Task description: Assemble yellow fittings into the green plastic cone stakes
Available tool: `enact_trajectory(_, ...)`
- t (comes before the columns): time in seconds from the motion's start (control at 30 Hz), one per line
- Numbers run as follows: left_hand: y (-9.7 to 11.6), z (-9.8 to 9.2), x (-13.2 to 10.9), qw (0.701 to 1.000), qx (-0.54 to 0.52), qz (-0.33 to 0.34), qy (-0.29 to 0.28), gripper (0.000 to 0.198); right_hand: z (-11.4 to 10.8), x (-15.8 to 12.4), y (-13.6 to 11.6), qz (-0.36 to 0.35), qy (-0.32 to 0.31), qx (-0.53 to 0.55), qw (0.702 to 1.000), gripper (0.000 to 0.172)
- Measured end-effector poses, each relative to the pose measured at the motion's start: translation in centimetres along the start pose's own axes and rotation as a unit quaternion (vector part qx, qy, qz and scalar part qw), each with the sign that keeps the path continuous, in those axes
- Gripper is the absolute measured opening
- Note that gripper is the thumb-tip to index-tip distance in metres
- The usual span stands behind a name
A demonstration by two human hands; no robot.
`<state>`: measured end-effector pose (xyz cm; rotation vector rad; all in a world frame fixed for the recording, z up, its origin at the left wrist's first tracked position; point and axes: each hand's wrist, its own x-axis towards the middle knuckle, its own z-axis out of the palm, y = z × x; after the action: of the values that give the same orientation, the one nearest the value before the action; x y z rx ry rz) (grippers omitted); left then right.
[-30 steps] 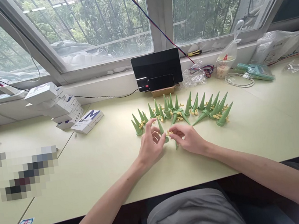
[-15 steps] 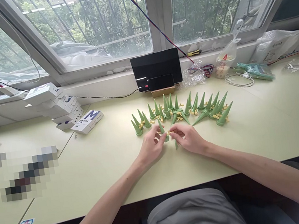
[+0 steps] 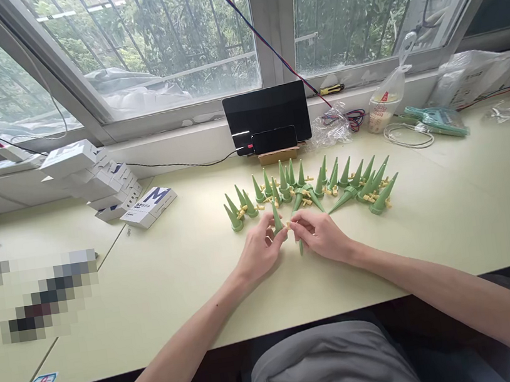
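Observation:
My left hand is closed around a green plant watering spike, its pointed end up. Between the fingertips of my right hand is a small yellow valve, right beside the held spike's base. Whether the valve is joined to that spike is hidden by my fingers. Below my right fingers, the tip of another green spike shows; what supports it is hidden. Beyond my hands, several green spikes with yellow valves stand in a loose row. A few others lie on their sides.
A black tablet with a phone in front leans at the back of the table. White boxes are stacked at left, with one box beside them. A bagged cup and a teal pouch sit at right.
The spike in my left hand has become slightly more upright, and my left fingers cover more of its base. My right hand has hardly moved.

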<state>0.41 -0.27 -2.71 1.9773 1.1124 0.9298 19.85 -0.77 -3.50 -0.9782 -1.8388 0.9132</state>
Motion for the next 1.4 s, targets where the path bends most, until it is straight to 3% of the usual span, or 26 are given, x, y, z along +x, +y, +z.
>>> enact_trajectory(0.3, 0.30, -0.04, 0.12, 1.000, -0.015, -0.006, 0.009, 0.020, 0.07, -0.12, 0.24, -0.021, 0.004, -0.015, 1.000, 0.016)
enact_trajectory(0.73, 0.18, -0.09, 0.07, 0.999, 0.037, 0.025, 0.020, 0.022, -0.05, -0.03, 0.37, -0.009, -0.027, -0.032, 0.999, 0.025)
enact_trajectory(1.4, 0.26, -0.24, -0.01, 0.998, 0.065, 0.027, 0.005, 0.017, -0.08, -0.07, 0.32, -0.020, -0.031, -0.050, 0.998, 0.022)
